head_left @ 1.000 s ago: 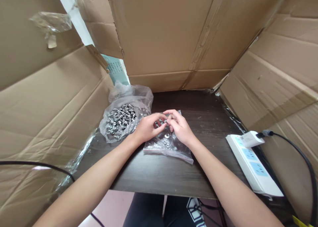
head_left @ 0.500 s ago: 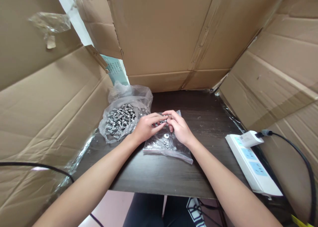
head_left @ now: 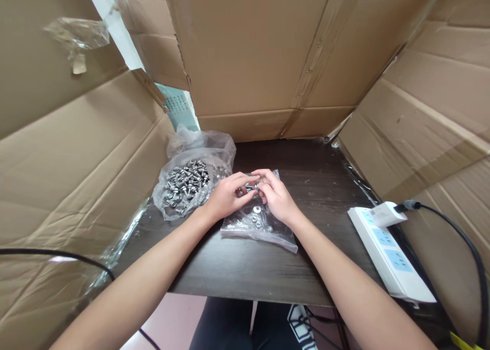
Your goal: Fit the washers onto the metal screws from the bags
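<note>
Since a second ago almost nothing has shifted: our hands stay together over the same spot, only the fingertips working a little differently, which we judge to mean the fiddly fitting of one small part is still in hand and not finished. Nearest us, our bare forearms run up over the edge of the dark bench (head_left: 237, 268). Our left hand (head_left: 225, 197) and right hand (head_left: 277, 199) meet fingertip to fingertip, both pinched on a small screw (head_left: 250, 188) held just above the flat bag (head_left: 258, 227); it is bright metal, short, and too small for us to tell whether a washer sits on it. The flat bag is clear plastic, lying on the bench under our hands, with a few loose washers and nuts showing through. Further left, the open bag (head_left: 191, 184) holds a heap of shiny screws. At right lies a white power strip (head_left: 390, 255). Cardboard (head_left: 260, 59) walls stand behind.
</note>
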Tool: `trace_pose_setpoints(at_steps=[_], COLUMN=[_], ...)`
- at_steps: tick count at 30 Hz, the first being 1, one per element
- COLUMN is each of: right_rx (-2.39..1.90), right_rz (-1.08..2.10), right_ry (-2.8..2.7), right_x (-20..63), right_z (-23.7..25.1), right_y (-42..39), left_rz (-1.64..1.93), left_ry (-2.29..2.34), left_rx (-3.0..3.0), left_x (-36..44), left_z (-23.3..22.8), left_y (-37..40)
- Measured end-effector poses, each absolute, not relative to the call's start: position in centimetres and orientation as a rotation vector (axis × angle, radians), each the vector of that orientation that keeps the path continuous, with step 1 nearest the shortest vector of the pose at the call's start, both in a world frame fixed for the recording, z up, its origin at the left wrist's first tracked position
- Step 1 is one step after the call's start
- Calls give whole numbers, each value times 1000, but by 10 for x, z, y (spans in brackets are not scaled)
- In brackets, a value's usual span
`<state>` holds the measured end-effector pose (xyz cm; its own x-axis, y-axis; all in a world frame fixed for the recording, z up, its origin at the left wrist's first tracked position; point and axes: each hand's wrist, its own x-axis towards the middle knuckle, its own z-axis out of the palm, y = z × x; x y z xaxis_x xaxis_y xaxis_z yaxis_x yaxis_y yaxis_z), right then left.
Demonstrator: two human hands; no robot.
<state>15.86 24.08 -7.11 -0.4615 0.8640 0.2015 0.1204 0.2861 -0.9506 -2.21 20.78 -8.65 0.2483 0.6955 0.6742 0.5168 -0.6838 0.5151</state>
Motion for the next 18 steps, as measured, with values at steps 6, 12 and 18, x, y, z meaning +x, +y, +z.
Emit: trace_pose_setpoints(at_steps=[6, 12, 18], right_rx=[-891, -832, -917], right_rz=[1210, 1266, 1266], right_ry=[-1822, -1804, -1835], right_x=[159, 160, 161], right_z=[-71, -69, -71], right_y=[240, 241, 242], left_rz=[1351, 1311, 1303], left_ry=[1252, 1294, 1228], left_rx=[2228, 2243, 2252], left_x=[-19, -20, -19], left_z=[-79, -80, -82], left_y=[203, 203, 203])
